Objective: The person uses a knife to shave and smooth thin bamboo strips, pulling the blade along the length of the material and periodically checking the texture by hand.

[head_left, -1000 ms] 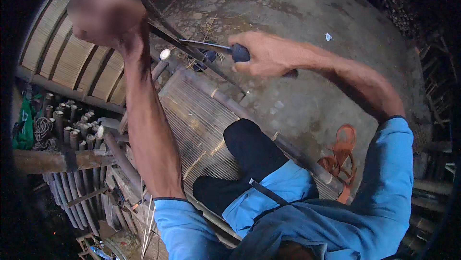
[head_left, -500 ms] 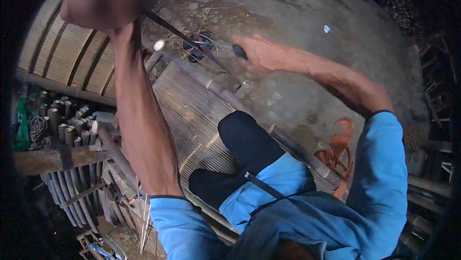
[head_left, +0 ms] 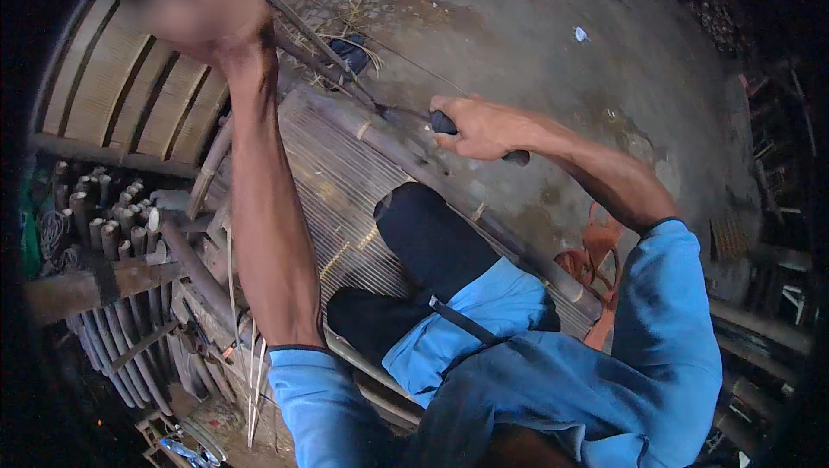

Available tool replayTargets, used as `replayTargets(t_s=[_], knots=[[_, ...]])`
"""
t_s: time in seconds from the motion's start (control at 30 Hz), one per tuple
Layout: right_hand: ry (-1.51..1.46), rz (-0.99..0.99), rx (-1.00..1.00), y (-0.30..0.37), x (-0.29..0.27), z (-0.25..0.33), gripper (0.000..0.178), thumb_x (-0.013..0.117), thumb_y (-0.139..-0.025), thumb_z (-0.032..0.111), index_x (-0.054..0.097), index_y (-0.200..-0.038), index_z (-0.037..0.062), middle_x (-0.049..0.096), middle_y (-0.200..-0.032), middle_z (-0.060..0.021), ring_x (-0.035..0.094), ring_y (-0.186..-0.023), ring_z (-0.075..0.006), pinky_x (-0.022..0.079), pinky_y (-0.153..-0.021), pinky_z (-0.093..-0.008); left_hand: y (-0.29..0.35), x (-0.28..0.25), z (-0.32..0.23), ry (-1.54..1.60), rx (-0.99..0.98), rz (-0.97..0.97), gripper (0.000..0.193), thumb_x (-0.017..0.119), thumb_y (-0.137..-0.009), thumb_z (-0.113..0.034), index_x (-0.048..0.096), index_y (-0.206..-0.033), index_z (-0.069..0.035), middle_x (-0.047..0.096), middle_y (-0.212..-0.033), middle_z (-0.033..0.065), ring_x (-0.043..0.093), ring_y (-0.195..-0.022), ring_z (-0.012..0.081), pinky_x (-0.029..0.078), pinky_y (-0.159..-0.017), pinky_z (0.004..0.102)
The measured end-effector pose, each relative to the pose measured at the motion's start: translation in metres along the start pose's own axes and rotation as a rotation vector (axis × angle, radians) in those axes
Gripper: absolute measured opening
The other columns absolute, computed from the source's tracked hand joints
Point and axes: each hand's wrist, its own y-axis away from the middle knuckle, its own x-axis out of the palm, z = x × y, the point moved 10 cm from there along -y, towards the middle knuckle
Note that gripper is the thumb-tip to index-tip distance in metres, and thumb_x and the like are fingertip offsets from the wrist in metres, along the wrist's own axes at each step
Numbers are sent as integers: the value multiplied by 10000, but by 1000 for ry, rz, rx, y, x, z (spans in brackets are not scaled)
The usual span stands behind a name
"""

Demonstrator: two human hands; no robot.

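1. Right hand (head_left: 488, 127), centre right of the upper frame: fingers closed firmly around the grip of a dark-handled knife (head_left: 444, 123); the dark streak of its blade points left.
2. Left hand (head_left: 197, 6), upper left of the frame: blurred; I cannot tell whether its fingers are open or clamped on anything.
3. Long thin strip (head_left: 302, 29): slants from the top edge beside the left hand down toward the blade, upper centre; contact with the blade cannot be confirmed.
4. Slatted bench (head_left: 324, 179), centre: the person's dark-clad knees are over it.
5. Cut bamboo lengths (head_left: 112, 226): bundled at the left.
6. Orange object (head_left: 598, 243): on the floor, right of centre.
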Motion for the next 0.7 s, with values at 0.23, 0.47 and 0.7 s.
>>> replayTargets(t_s=[0.23, 0.47, 0.7], knots=[[-125, -174, -49, -12, 19, -50, 221, 619, -873, 153, 516, -1036, 43, 654, -824, -226, 631, -727, -454, 476, -659, -528, 21, 41, 50, 736, -29, 445, 371, 508, -1019, -188, 490, -680, -38, 492, -632, 44, 480, -549, 157, 430, -514, 338], [123, -236, 23, -12, -11, -61, 234, 630, -864, 146, 521, -1049, 54, 653, -806, -223, 624, -714, -449, 489, -652, -502, 26, 62, 71, 1427, -237, 908, 372, 517, -815, -412, 512, -891, -47, 485, -797, 73, 497, -746, 280, 431, -715, 437], [-242, -169, 64, -16, 12, -52, 297, 637, -881, 199, 554, -1099, 15, 652, -767, -209, 651, -707, -335, 484, -636, -466, 37, 76, 86, 1050, -216, 714, 340, 559, -836, -343, 489, -997, -53, 490, -915, 87, 501, -876, 283, 423, -821, 438]])
